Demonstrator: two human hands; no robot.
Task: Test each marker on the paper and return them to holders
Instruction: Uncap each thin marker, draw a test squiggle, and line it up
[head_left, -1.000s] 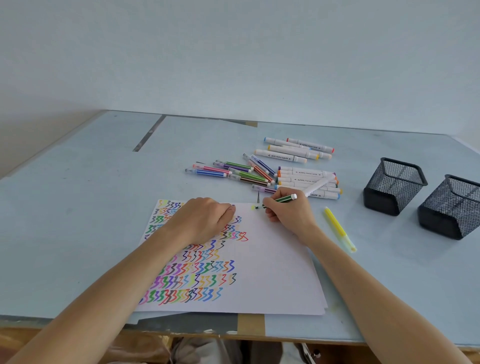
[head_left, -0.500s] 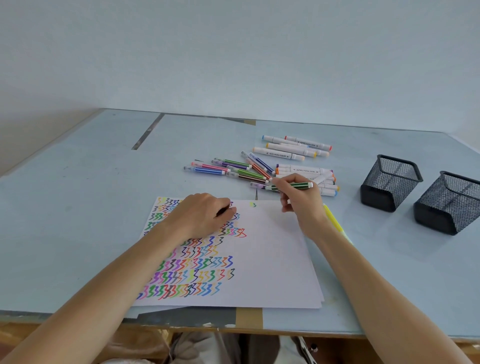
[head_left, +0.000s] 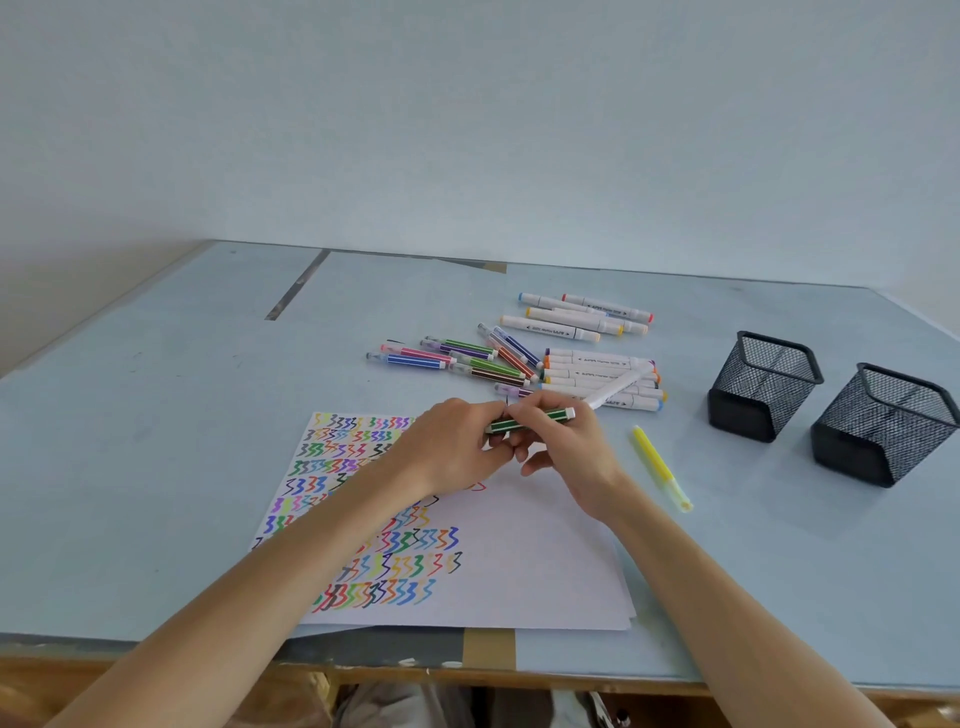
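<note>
**Green marker held in both hands above the paper's top edge**

Both hands meet at the centre of the frame over the upper edge of the paper (head_left: 519, 561). The right hand (head_left: 566, 447) pinches the green striped marker (head_left: 530, 420) along its barrel, white end pointing right. The left hand (head_left: 457, 447) curls its fingers at the marker's left end, where the tip is hidden; the pose suggests capping, though no cap can be seen.

The marker is held level and clear of the sheet, probably so no stray ink lands on the rows of coloured squiggles filling the paper's left half. The right half is bare.

The loose markers (head_left: 519, 358) lie just above the hands, and a yellow marker (head_left: 660, 467) rests alone to the right. The two mesh holders (head_left: 763, 384) stand at right, well apart from the hands, with bare table (head_left: 156, 415) between, so the way across looks unobstructed. The paper's lower edge sits near the table's front rim.
</note>
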